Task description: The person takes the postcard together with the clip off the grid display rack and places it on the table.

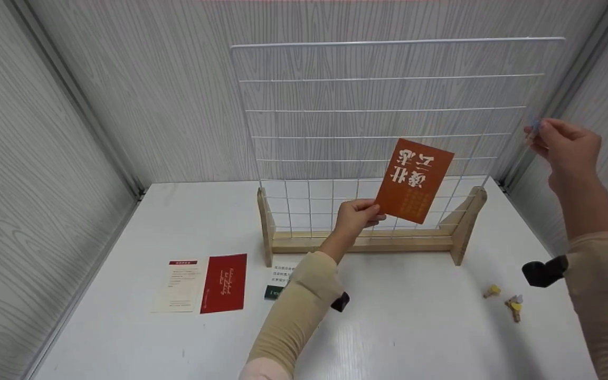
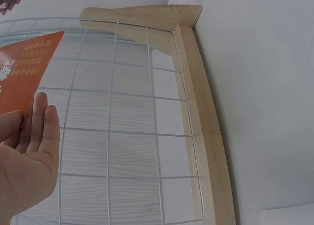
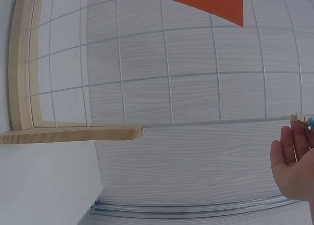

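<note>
My left hand [image 1: 355,216] pinches an orange card [image 1: 415,179] with white characters by its lower left corner. Tilted, the card overlaps the right half of the white wire grid [image 1: 325,137] in the head view. In the left wrist view the thumb lies on the card's near face and the fingers [image 2: 49,122] behind it. My right hand [image 1: 573,145], raised beside the grid's right edge, pinches a small wooden clip [image 3: 299,119] with a blue piece [image 1: 535,125] on it. In the right wrist view that clip is close to the grid's edge wire, partly cut off by the frame.
A wooden base [image 1: 362,244] supports the grid upright. On the table's left lie a cream card [image 1: 180,287] and a red card [image 1: 225,282]; a white and green card [image 1: 277,277] is partly under the left sleeve. Several small clips [image 1: 515,309] with yellow and grey pieces lie at right.
</note>
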`<act>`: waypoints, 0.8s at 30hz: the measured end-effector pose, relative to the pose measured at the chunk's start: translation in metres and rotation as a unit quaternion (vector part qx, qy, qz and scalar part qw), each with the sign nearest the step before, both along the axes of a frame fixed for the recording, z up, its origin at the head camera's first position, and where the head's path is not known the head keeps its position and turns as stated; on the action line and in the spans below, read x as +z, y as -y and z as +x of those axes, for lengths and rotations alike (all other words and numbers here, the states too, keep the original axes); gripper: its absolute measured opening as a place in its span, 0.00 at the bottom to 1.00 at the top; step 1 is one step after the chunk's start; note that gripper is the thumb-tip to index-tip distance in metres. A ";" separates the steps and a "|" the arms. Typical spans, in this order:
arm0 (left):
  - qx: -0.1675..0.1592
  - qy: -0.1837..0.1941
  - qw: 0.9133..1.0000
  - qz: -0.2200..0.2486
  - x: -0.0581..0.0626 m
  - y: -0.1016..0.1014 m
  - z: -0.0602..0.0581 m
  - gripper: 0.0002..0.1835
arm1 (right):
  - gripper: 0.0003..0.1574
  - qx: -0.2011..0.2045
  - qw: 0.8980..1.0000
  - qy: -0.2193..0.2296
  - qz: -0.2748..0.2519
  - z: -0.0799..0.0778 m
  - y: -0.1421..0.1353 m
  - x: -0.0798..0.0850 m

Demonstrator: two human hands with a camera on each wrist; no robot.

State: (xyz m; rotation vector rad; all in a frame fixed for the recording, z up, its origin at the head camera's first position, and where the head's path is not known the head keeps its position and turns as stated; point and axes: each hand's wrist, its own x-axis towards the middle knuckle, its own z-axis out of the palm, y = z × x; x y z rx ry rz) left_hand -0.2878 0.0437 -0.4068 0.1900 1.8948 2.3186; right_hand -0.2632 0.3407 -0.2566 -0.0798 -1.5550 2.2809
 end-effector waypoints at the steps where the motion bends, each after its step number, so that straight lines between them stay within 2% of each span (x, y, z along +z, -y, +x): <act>1: -0.002 0.001 1.000 -0.001 -0.002 0.001 0.001 0.10 | 0.10 0.002 1.000 -0.001 0.003 0.000 -0.001 -0.002; 8: -0.012 0.022 1.000 0.003 -0.013 0.008 0.004 0.11 | 0.09 0.020 0.999 0.003 -0.029 0.000 -0.008 -0.014; 15: -0.013 0.034 0.999 0.001 -0.022 0.012 0.009 0.11 | 0.08 0.013 1.000 0.012 0.003 0.001 -0.011 -0.028; 24: -0.011 0.037 0.999 -0.009 -0.036 0.019 0.016 0.11 | 0.07 0.027 1.000 0.016 -0.001 0.007 -0.019 -0.045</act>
